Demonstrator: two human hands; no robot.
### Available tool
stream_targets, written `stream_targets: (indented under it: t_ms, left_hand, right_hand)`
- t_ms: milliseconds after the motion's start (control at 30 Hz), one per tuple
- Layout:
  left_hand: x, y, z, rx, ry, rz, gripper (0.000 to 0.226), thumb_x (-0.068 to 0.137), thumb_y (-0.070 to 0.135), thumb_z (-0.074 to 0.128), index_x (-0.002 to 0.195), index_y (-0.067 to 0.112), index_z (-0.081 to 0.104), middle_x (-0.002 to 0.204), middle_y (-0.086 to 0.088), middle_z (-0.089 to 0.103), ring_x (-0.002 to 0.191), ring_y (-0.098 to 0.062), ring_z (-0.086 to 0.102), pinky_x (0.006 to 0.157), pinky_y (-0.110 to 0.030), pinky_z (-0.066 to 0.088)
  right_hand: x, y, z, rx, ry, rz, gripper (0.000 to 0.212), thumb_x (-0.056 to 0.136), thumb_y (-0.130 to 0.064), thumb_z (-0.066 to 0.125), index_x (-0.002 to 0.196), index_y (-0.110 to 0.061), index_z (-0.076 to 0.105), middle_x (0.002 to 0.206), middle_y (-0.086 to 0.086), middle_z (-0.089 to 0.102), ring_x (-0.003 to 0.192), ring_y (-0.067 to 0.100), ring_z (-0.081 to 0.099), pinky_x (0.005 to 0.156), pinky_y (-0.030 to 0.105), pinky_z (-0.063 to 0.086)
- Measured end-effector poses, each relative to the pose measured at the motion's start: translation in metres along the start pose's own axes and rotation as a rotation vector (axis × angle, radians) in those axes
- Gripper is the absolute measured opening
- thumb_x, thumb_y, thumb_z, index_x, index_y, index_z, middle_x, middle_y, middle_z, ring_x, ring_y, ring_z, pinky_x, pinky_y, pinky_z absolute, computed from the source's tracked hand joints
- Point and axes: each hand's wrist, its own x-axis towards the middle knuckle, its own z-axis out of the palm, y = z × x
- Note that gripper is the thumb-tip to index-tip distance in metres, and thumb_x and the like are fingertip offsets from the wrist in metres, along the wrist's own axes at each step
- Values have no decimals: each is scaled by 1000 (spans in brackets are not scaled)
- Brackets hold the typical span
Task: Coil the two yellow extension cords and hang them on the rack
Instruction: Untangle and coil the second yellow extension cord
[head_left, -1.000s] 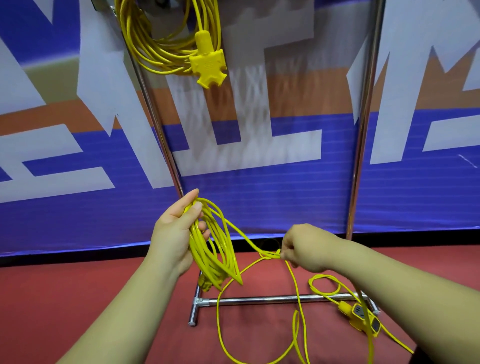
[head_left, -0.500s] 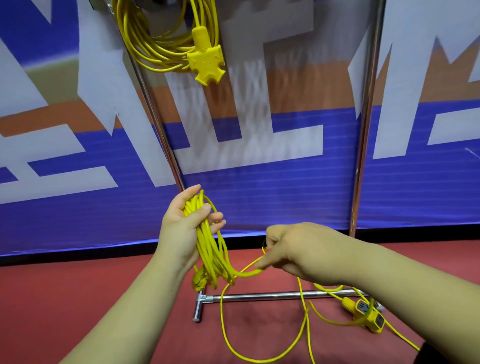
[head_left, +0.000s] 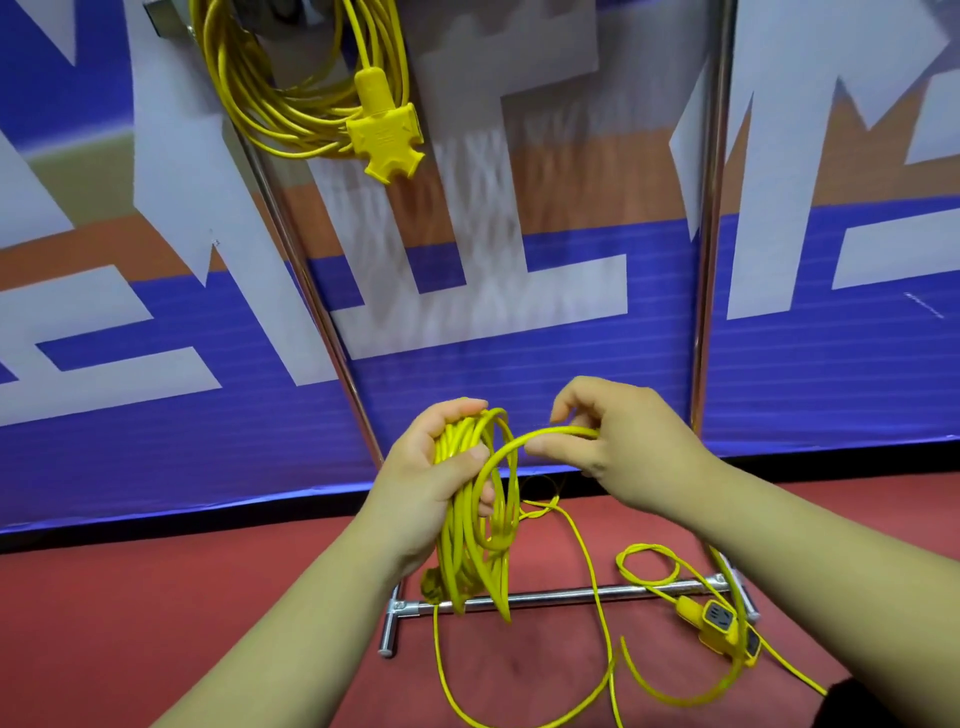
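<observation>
Gripping a bundle of cord (head_left: 460, 551) loops, the left hand (head_left: 431, 483) holds it before the rack (head_left: 707, 260); the right hand (head_left: 613, 441) pinches the next loop just beside. Slack and socket (head_left: 719, 623) lie on the floor (head_left: 156, 623); another coil (head_left: 234, 98) hangs high on the rack.

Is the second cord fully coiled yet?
Partly: left hand holds the loops, right hand pinches another, but slack and socket end lie on the floor.

A printed banner (head_left: 156, 457) with blue and orange bands and large white shapes stands at the rear. A black strip (head_left: 104, 531) runs along its base. The floor (head_left: 156, 597) is red.
</observation>
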Motion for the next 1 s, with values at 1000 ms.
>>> stream_targets:
  t_ms: [1000]
  left_hand:
    - [-1, 24, -2, -122, -28, -14, 55, 75, 3, 68, 128, 15, 61, 74, -15, 55, 39, -13, 44, 40, -23, 42]
  right_hand:
    - [13, 24, -14, 174, -248, -52, 15, 89, -14, 73, 99, -25, 71, 87, -6, 72, 80, 7, 68, 74, 23, 53]
